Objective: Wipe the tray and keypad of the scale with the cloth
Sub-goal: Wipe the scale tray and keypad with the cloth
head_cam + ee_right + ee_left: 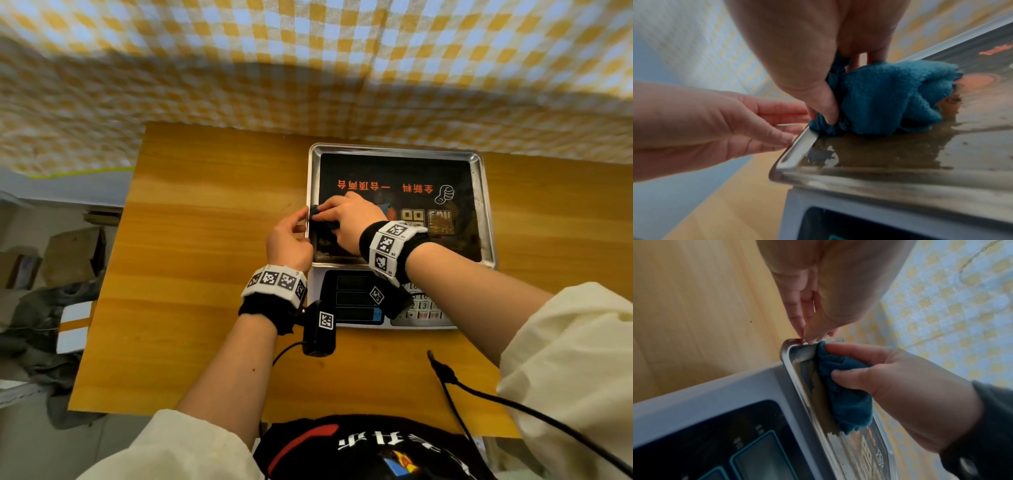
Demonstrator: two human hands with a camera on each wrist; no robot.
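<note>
Head view: right hand [346, 219] clutches cloth [320, 222] on tray [483, 205]; left fingers [777, 112] straight.

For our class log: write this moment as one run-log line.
right hand grips cloth | wiping tray left edge | left hand steadies rim | keypad unwiped

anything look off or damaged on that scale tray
Yes. The dark printed film lining the tray is peeling and patchy at its near-left corner, with bare metal and brownish streaks showing. The right hand presses the blue cloth just beyond it; the left hand steadies the rim.
</note>
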